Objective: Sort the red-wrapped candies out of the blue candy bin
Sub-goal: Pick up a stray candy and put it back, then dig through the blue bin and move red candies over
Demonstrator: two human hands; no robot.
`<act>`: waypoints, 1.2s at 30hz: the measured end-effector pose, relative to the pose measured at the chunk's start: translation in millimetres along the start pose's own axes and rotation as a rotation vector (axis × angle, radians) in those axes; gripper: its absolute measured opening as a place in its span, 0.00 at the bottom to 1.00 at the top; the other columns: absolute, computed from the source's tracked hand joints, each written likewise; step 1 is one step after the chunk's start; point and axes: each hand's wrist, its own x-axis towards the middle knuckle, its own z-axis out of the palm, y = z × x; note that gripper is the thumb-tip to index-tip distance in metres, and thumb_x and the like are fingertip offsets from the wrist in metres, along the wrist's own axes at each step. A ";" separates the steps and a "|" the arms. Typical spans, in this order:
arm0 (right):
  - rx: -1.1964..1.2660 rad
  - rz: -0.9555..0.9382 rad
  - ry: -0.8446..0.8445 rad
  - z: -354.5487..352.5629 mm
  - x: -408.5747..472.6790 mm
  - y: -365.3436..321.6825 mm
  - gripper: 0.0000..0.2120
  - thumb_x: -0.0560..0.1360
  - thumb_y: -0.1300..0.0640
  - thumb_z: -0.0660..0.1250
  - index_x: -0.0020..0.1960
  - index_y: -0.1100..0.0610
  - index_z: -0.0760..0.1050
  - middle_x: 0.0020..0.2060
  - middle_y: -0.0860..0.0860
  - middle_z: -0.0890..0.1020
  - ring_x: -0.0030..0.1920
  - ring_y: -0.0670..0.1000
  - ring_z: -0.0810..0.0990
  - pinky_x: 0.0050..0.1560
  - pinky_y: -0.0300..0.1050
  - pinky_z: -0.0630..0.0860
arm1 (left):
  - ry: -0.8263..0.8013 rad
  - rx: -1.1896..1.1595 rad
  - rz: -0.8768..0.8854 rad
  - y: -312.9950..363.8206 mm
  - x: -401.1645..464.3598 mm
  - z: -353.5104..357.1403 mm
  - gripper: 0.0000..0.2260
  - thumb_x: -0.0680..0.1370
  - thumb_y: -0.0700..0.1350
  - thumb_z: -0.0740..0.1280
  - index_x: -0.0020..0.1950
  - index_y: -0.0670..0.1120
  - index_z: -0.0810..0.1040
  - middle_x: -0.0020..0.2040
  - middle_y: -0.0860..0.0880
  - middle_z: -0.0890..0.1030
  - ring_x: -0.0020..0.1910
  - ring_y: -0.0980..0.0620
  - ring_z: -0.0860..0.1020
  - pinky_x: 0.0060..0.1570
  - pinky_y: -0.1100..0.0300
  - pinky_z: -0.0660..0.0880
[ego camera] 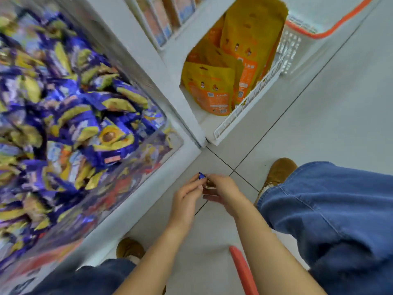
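Note:
A clear bin (148, 167) on the left is heaped with blue-and-yellow wrapped candies (70, 116); some reddish wrappers show blurred through its front wall. Both my hands meet low over the floor, to the right of the bin. My left hand (187, 199) pinches a small blue-wrapped candy (201, 175) at its fingertips. My right hand (223, 192) curls round several small candies (209, 191) whose colours I cannot make out, and its fingers touch the left hand's.
A white wire shelf (244, 107) ahead holds yellow-and-orange snack pouches (214, 90). A white basket with an orange rim (331, 30) stands at the upper right. A red handle (242, 271) sits between my forearms. My jeans and brown shoes stand on grey floor tiles.

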 end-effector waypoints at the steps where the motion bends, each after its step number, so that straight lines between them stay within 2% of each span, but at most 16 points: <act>1: 0.043 -0.019 -0.039 1.2 -15.7 0.0 0.08 0.79 0.60 0.61 0.52 0.60 0.78 0.40 0.54 0.80 0.36 0.50 0.81 0.40 0.40 0.79 | -0.005 -0.026 0.015 10.7 -15.6 -4.9 0.14 0.78 0.32 0.60 0.57 0.46 0.79 0.58 0.53 0.79 0.50 0.73 0.76 0.50 0.78 0.68; 4: 0.093 -0.106 -0.126 6.3 -59.3 -0.4 0.13 0.77 0.60 0.66 0.60 0.62 0.76 0.50 0.57 0.81 0.45 0.52 0.80 0.41 0.38 0.79 | -0.032 -0.080 0.051 30.1 -59.1 -23.4 0.12 0.79 0.36 0.61 0.58 0.40 0.81 0.58 0.53 0.80 0.52 0.72 0.76 0.56 0.74 0.69; 6: 0.049 -0.206 -0.160 14.7 -91.7 -1.6 0.12 0.77 0.62 0.65 0.60 0.61 0.76 0.49 0.57 0.81 0.46 0.52 0.80 0.44 0.38 0.79 | -0.029 -0.112 0.075 37.8 -91.9 -38.1 0.11 0.79 0.38 0.61 0.52 0.42 0.84 0.54 0.53 0.83 0.57 0.61 0.78 0.60 0.61 0.72; 8: -0.082 -0.341 -0.166 27.3 -126.7 -2.5 0.10 0.76 0.63 0.66 0.57 0.60 0.77 0.46 0.55 0.82 0.44 0.50 0.81 0.46 0.39 0.78 | 0.015 -0.168 0.094 46.4 -121.3 -51.3 0.09 0.79 0.41 0.63 0.45 0.42 0.82 0.49 0.48 0.85 0.53 0.48 0.82 0.52 0.54 0.77; 11: -0.332 -0.558 -0.166 50.1 -173.9 -3.6 0.06 0.75 0.63 0.68 0.52 0.58 0.79 0.40 0.54 0.81 0.41 0.48 0.81 0.43 0.40 0.78 | 0.041 -0.263 0.130 64.8 -161.6 -68.0 0.08 0.78 0.44 0.67 0.49 0.40 0.73 0.46 0.43 0.83 0.42 0.45 0.84 0.38 0.57 0.80; 13: -0.465 -0.680 -0.180 73.2 -202.4 -7.4 0.06 0.74 0.64 0.68 0.50 0.58 0.80 0.38 0.55 0.80 0.40 0.50 0.80 0.44 0.42 0.79 | 0.041 -0.268 0.195 76.6 -185.1 -81.5 0.10 0.77 0.45 0.68 0.53 0.41 0.73 0.45 0.43 0.84 0.39 0.45 0.84 0.37 0.59 0.80; 17: -0.619 -0.870 -0.196 123.6 -243.2 -16.7 0.05 0.74 0.66 0.68 0.47 0.58 0.80 0.35 0.56 0.80 0.36 0.49 0.78 0.41 0.41 0.78 | 0.081 -0.224 0.374 93.6 -212.6 -117.5 0.03 0.77 0.42 0.68 0.49 0.46 0.78 0.42 0.47 0.84 0.37 0.51 0.84 0.37 0.62 0.79; 19: -0.621 -0.897 -0.217 144.1 -254.3 -21.0 0.05 0.76 0.64 0.66 0.49 0.61 0.80 0.39 0.57 0.82 0.38 0.48 0.80 0.43 0.41 0.79 | 0.175 -0.136 0.475 100.8 -217.0 -140.7 0.03 0.76 0.42 0.70 0.47 0.48 0.79 0.41 0.47 0.84 0.36 0.55 0.83 0.37 0.65 0.77; 21: -0.638 -0.920 -0.217 160.3 -259.7 -27.5 0.07 0.78 0.62 0.64 0.51 0.61 0.80 0.40 0.55 0.82 0.38 0.46 0.80 0.43 0.38 0.78 | 0.391 0.080 0.580 108.6 -214.9 -167.8 0.03 0.75 0.44 0.71 0.46 0.51 0.79 0.38 0.51 0.82 0.34 0.58 0.80 0.35 0.67 0.74; 25: -0.779 -0.999 -0.143 179.6 -253.9 -46.0 0.08 0.79 0.59 0.63 0.52 0.59 0.80 0.36 0.54 0.80 0.34 0.47 0.76 0.39 0.41 0.74 | 0.651 0.581 0.642 125.9 -200.5 -218.0 0.05 0.76 0.49 0.69 0.52 0.54 0.79 0.31 0.55 0.73 0.27 0.58 0.69 0.33 0.57 0.65; 27: -0.837 -1.064 -0.088 182.0 -246.8 -58.5 0.07 0.78 0.58 0.64 0.51 0.57 0.81 0.39 0.59 0.81 0.37 0.56 0.77 0.42 0.49 0.75 | 0.699 0.722 0.677 134.2 -190.0 -233.0 0.08 0.76 0.48 0.69 0.54 0.51 0.80 0.34 0.53 0.75 0.29 0.58 0.68 0.37 0.57 0.66; 29: -0.912 -1.127 -0.037 182.5 -240.4 -69.9 0.07 0.78 0.58 0.65 0.50 0.55 0.81 0.42 0.57 0.83 0.42 0.57 0.80 0.46 0.53 0.76 | 0.724 0.808 0.697 135.5 -177.0 -244.9 0.10 0.76 0.46 0.69 0.57 0.49 0.80 0.43 0.49 0.81 0.36 0.53 0.74 0.50 0.54 0.71; 30: -0.966 -1.153 -0.014 182.9 -238.3 -74.5 0.06 0.78 0.58 0.65 0.50 0.54 0.81 0.42 0.53 0.83 0.42 0.54 0.80 0.46 0.51 0.76 | 0.731 0.884 0.691 133.5 -169.6 -250.2 0.12 0.76 0.47 0.69 0.60 0.49 0.79 0.50 0.48 0.82 0.47 0.49 0.77 0.59 0.51 0.69; 32: -1.112 -1.188 -0.009 185.9 -234.5 -81.2 0.07 0.78 0.56 0.65 0.51 0.51 0.81 0.43 0.47 0.83 0.43 0.47 0.80 0.46 0.45 0.75 | 0.734 1.006 0.648 127.5 -158.8 -258.5 0.18 0.76 0.47 0.69 0.66 0.48 0.75 0.63 0.47 0.78 0.66 0.45 0.71 0.71 0.46 0.60; 34: -1.306 -1.188 -0.070 193.4 -230.5 -83.8 0.07 0.78 0.55 0.65 0.52 0.49 0.81 0.45 0.44 0.83 0.44 0.44 0.80 0.46 0.38 0.75 | 0.760 0.996 0.655 121.0 -152.7 -261.8 0.21 0.75 0.44 0.69 0.68 0.46 0.74 0.68 0.45 0.73 0.71 0.42 0.66 0.73 0.45 0.57; 36: -1.564 -1.184 -0.178 205.1 -223.4 -84.0 0.09 0.78 0.55 0.64 0.54 0.48 0.81 0.49 0.44 0.83 0.45 0.42 0.79 0.47 0.33 0.74 | 0.815 0.852 0.702 115.5 -153.2 -258.9 0.22 0.75 0.40 0.69 0.69 0.43 0.73 0.72 0.41 0.68 0.72 0.40 0.63 0.73 0.49 0.58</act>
